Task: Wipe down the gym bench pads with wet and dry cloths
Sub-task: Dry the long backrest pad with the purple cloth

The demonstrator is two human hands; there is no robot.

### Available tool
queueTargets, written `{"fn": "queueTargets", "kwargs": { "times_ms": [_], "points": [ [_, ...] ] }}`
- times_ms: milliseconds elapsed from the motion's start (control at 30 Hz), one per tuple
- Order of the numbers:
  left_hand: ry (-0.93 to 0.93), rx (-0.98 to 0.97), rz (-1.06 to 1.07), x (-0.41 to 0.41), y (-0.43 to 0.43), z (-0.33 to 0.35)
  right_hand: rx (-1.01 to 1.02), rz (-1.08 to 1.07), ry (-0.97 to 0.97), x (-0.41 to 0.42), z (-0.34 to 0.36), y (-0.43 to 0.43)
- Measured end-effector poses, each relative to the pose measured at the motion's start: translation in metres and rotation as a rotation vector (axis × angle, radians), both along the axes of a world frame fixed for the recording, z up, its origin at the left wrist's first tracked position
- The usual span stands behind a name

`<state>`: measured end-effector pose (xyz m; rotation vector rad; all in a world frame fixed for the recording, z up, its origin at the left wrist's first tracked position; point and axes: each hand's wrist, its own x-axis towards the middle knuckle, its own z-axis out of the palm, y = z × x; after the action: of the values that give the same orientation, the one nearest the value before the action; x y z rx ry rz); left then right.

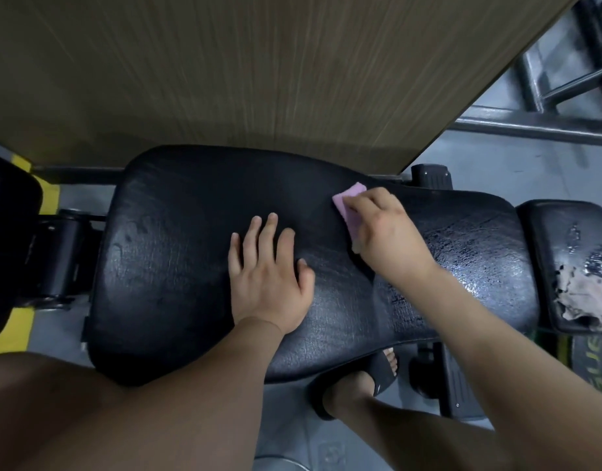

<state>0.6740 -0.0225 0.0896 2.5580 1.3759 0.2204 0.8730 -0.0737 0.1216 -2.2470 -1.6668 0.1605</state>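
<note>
Three bench pads [177, 266], one pink cloth [347, 198], two hands, left hand [269, 277], right hand [387, 232], one sandalled foot [348, 392]

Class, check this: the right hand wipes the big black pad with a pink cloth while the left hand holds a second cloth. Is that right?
Not quite: the head view shows the left hand resting flat and empty on the pad. The rest stands.

Left part of the bench pad [170, 266] lies bare, open to passage. Mid-pad is occupied by the left hand [269, 283], resting flat, and near it the right hand [384, 229] gripping a pink cloth [348, 202]. A wooden panel [258, 62] closes off the far edge. A smaller pad [544, 239] adjoins at right.
</note>
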Motion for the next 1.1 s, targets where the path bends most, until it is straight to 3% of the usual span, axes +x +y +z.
{"fn": "queueTargets", "kwargs": {
  "times_ms": [167, 300, 467, 633, 733, 867, 1000, 1100],
  "points": [
    [-0.025, 0.008, 0.000, 0.000, 0.001, -0.001, 0.044, -0.154, 0.096, 0.009, 0.008, -0.011],
    [-0.035, 0.017, 0.002, 0.000, 0.000, -0.001, -0.001, -0.166, -0.091, 0.016, 0.011, -0.021],
    [-0.053, 0.023, 0.004, -0.001, 0.000, 0.000, 0.094, -0.053, -0.116, 0.005, 0.016, -0.020],
    [-0.038, 0.012, 0.005, -0.001, 0.000, 0.000, -0.017, 0.011, -0.086, 0.001, -0.014, -0.005],
    [-0.028, 0.015, 0.002, 0.000, 0.001, 0.000, 0.026, 0.036, -0.096, -0.014, -0.019, 0.018],
    [-0.017, 0.021, -0.007, -0.001, 0.001, 0.000, 0.006, 0.230, -0.171, -0.020, -0.025, 0.055],
    [-0.023, 0.025, -0.001, -0.001, 0.000, 0.000, 0.041, 0.007, -0.253, 0.008, -0.027, 0.073],
    [-0.018, 0.021, 0.000, 0.000, 0.000, 0.001, -0.071, -0.109, -0.145, -0.005, -0.024, 0.102]
  ]
}}
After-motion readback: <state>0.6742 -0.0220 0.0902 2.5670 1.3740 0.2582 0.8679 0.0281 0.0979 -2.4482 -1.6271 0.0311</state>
